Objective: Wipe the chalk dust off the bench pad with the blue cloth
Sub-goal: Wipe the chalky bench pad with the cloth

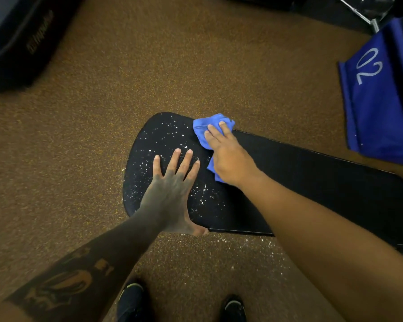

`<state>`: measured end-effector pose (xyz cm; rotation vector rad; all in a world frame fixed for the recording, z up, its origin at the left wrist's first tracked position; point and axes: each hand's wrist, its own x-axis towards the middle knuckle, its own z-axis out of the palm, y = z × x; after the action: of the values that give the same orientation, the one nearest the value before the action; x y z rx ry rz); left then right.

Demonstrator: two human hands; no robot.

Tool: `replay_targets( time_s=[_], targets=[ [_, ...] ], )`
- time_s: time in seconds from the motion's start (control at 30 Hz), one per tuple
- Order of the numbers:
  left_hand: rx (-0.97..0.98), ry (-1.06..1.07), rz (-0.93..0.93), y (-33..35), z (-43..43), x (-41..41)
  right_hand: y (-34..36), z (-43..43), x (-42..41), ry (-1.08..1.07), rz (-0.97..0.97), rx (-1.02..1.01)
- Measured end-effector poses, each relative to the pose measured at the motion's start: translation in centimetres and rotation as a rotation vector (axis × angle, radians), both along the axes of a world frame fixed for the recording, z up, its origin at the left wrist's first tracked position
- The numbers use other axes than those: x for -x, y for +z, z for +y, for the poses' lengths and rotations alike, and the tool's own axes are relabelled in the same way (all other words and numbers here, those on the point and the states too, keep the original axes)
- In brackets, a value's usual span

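Your right hand lies flat on the blue cloth, fingers together and stretched forward, pressing it down on the bench pad near the far edge of its rounded end; they press the cloth rather than pinch it. The cloth is crumpled, with part showing ahead of your fingertips and a corner sticking out beneath your palm. Your left hand rests palm down on the same black surface just beside the cloth, fingers spread wide, thumb hooked over the near edge. White chalk dust speckles the rounded end around and ahead of your left hand, while the long stretch of pad to the right of your right hand looks dark and clean. More white specks lie on the brown floor below the near edge, ahead of your shoes
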<state>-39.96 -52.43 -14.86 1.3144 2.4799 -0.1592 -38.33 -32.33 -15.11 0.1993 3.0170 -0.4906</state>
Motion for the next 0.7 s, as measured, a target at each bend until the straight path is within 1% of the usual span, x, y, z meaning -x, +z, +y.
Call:
replay_targets(
  time_s=[0.03,0.1,0.13,0.17,0.2,0.27,0.3,0.33,0.43,0.47,0.5,0.6,0.63,0.7],
  targets=[
    [-0.001,0.000,-0.003,0.0,0.0,0.0,0.1,0.7,0.1,-0.047,-0.012,0.003],
    [-0.003,0.000,-0.002,-0.1,0.0,0.1,0.2,1.3,0.8,-0.231,-0.033,0.006],
    [-0.002,-0.001,-0.003,0.0,0.0,0.1,0.3,1.0,1.2,-0.281,-0.028,0.009],
    [0.003,-0.002,-0.004,0.0,0.0,0.1,0.3,0.3,1.5,-0.263,-0.016,0.008],
    [0.006,-0.005,0.000,-0.1,0.0,0.1,0.2,-0.3,1.7,-0.190,0.002,0.022],
    [0.010,-0.009,0.008,0.0,0.1,0.0,-0.3,-0.9,1.4,0.021,0.020,0.049],
    [0.012,-0.007,0.006,0.1,0.1,0.0,-0.3,-0.6,1.2,0.076,0.014,0.046],
    [0.014,-0.005,0.005,0.1,0.1,0.0,-0.3,0.1,1.2,0.067,0.007,0.046],
    [0.007,0.000,-0.005,0.2,0.1,0.0,0.2,0.6,1.7,-0.153,-0.012,0.022],
    [0.007,0.000,-0.007,0.2,0.1,0.0,0.3,-0.1,2.0,-0.178,-0.016,0.017],
    [0.009,0.000,-0.004,0.3,0.1,0.0,0.3,-0.7,2.3,-0.145,-0.004,0.021],
    [0.015,-0.001,-0.002,0.3,0.1,-0.1,-0.5,-1.1,2.3,0.114,-0.027,0.012],
    [0.015,0.001,-0.003,0.3,0.1,-0.1,-0.4,-0.2,2.3,0.109,-0.045,0.020],
    [0.015,0.001,0.002,0.3,0.2,-0.1,0.0,1.7,2.3,-0.045,-0.059,0.028]
  ],
)
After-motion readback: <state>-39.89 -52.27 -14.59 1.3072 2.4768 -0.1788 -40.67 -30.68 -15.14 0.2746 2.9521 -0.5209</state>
